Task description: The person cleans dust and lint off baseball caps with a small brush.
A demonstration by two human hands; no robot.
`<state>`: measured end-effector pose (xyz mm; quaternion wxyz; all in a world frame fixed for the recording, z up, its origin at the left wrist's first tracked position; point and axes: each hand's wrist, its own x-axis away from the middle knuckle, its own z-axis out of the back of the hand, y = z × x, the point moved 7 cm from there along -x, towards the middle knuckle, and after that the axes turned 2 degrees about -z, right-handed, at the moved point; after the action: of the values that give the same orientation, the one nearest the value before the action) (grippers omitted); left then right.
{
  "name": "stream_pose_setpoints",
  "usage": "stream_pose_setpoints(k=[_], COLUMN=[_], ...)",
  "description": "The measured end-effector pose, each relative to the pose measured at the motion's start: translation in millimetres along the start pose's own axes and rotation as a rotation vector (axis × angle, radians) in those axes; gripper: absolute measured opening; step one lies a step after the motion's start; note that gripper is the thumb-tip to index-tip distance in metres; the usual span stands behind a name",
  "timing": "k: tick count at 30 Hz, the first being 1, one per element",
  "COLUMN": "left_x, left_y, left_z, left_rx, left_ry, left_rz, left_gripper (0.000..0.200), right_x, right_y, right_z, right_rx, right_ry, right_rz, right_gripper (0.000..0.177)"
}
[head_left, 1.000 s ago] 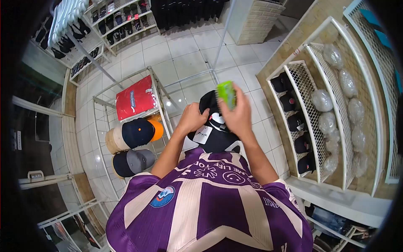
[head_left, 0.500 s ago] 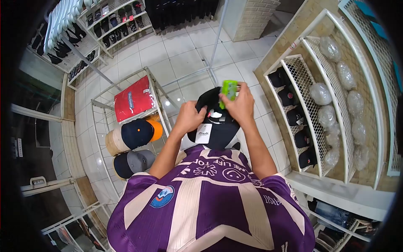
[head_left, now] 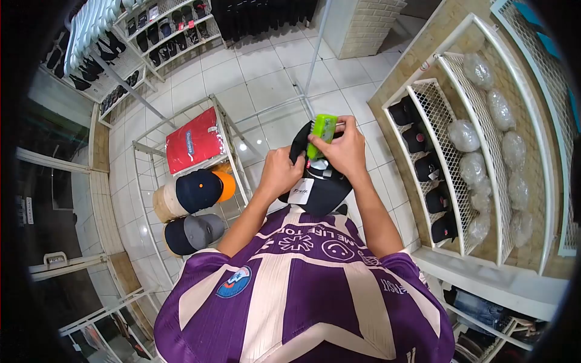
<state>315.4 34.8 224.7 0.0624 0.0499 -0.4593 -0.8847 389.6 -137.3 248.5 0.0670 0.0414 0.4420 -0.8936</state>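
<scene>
A black cap is held in front of my chest, its inside facing me. My left hand is closed on the cap's left edge. A white tag with dark lettering hangs from the cap just below those fingers. My right hand grips a bright green brush by its right side, over the upper part of the cap. The brush's bristles point left, close to the raised black edge. Part of the cap's inside is hidden behind the brush and my right hand.
On the left, a wire rack holds a red packaged garment, a navy and orange cap and grey caps. A mesh shelf with black caps and plastic-wrapped bundles stands on the right. White hangers hang upper left.
The green brush has moved slightly left and tilted over the cap's edge. My left hand and the cap have shifted a little to the right.
</scene>
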Motion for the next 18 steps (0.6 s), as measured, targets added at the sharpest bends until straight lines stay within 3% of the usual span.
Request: stream_pose_setpoints(k=[1,2,3,5,7,9,13,15,18], left_x=[-2,-1,-1,-1,-1,1,-1,-5,-3], left_y=[6,8,8,5,5,11,0,-4,4], left_z=[2,11,12,13,7,1,14,16,12], left_rx=[0.014,0.012,0.010,-0.011,-0.049,0.000,0.063,0.045,0.022], left_ry=[0.037,0.019,0.020,0.099,0.126,0.123,0.246,0.211,0.229], left_rz=[-0.065,0.051,0.045,-0.009,-0.039,-0.097,-0.143,-0.069,-0.103], left_gripper=[0.024,0.022,0.022,0.022,0.021,0.020,0.025,0.024,0.022], right_x=[-7,-16,-20,-22,-7,-4,-25,-22,-8], right_y=[15,29,28,33,1,-2,42,39,13], right_z=[-4,5,18,24,27,9,23,34,18], right_rx=[-0.002,0.095,0.191,0.197,-0.041,-0.085,0.202,0.154,-0.101], right_ry=[0.006,0.120,0.233,0.224,0.148,0.065,0.273,0.299,0.168], right_rz=[-0.001,0.020,0.040,-0.002,-0.053,-0.048,-0.009,-0.029,-0.061], right_gripper=[0.070,0.072,0.073,0.075,0.074,0.074,0.075,0.076,0.079])
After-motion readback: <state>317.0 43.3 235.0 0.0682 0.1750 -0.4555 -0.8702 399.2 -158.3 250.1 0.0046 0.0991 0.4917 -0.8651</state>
